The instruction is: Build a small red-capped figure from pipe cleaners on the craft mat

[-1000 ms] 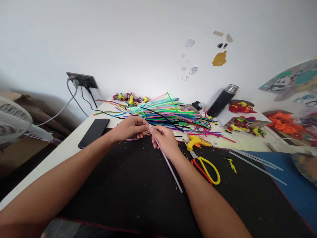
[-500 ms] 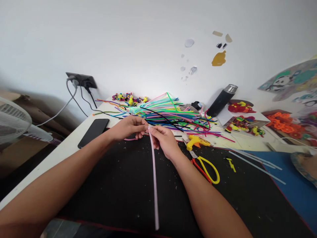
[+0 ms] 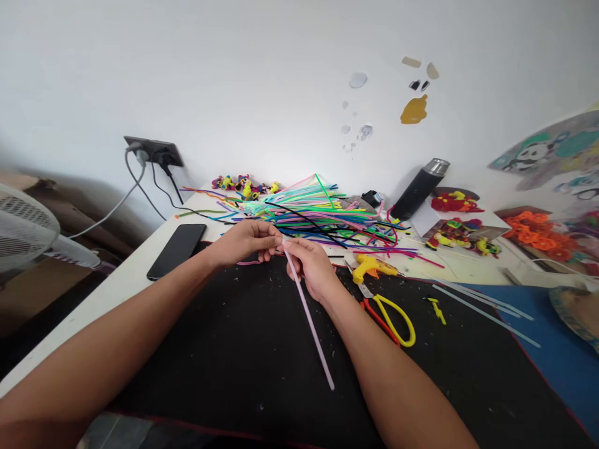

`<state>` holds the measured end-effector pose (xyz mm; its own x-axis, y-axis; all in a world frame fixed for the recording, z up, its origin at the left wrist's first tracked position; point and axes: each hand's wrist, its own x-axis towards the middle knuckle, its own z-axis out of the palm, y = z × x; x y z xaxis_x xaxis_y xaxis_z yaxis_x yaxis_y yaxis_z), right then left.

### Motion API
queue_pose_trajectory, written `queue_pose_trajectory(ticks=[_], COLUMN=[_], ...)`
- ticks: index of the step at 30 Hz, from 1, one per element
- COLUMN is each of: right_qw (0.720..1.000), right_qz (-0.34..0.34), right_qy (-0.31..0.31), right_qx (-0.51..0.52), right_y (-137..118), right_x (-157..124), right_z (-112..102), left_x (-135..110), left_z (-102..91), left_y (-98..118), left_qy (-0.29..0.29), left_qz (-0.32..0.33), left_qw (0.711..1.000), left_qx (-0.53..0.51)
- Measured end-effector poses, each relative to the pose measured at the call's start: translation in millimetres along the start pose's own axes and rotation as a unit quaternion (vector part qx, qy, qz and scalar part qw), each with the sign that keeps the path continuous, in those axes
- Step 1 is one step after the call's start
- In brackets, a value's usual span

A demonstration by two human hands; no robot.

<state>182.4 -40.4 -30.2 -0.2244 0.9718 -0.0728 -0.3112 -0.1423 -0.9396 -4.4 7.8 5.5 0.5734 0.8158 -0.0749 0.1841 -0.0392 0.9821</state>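
My left hand (image 3: pixel 246 241) and my right hand (image 3: pixel 309 265) meet above the black mat (image 3: pixel 243 349), both pinched on the top end of a long pale pink pipe cleaner (image 3: pixel 309 318). The stem slants down and to the right, its free end hanging near my right forearm. Just behind my hands lies a big heap of coloured pipe cleaners (image 3: pixel 322 215). A short pink piece (image 3: pixel 247 263) rests on the mat under my left hand.
A black phone (image 3: pixel 176 249) lies left of my hands. A yellow glue gun (image 3: pixel 374 268) and yellow-handled scissors (image 3: pixel 390 318) sit right of them. Further back stand a black flask (image 3: pixel 418 189), small craft figures (image 3: pixel 243 184), orange flowers (image 3: pixel 538 231) and clear glue sticks (image 3: pixel 482 305). A fan (image 3: pixel 25 227) is at the left.
The pink pipe cleaner's free end swung towards me and left, then back out to the right. Both hands stayed pinched together in place.
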Motion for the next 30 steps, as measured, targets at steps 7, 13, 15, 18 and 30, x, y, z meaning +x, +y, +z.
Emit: queue_pose_trajectory(ticks=[7,13,15,18,30], right_qw=[0.993,0.984,0.982,0.979,0.984], right_qz=[-0.045,-0.070,-0.068,-0.072,-0.059], right_qy=[0.049,0.065,0.063,0.059,0.072], right_qx=[-0.101,-0.152,-0.162,-0.180,-0.151], right_y=[-5.3,-1.8,0.4,2.7,-2.0], right_x=[-2.6,-0.1,0.6,1.3,0.2], right_z=[-0.9,-2.6,-3.0,-3.8,-3.5], left_x=[-0.9,-1.0,-1.2,-1.7,-1.3], left_z=[-2.4,-2.3,-2.0,-1.8,-4.7], left_y=[0.9,0.1,-0.3,-0.3,1.4], left_qy=[0.008,0.006,0.003,0.000,0.002], left_qz=[-0.008,-0.008,-0.008,-0.009,-0.009], left_qw=[1.000,1.000,1.000,0.999,1.000], left_qx=[0.001,0.012,0.021,0.038,-0.001])
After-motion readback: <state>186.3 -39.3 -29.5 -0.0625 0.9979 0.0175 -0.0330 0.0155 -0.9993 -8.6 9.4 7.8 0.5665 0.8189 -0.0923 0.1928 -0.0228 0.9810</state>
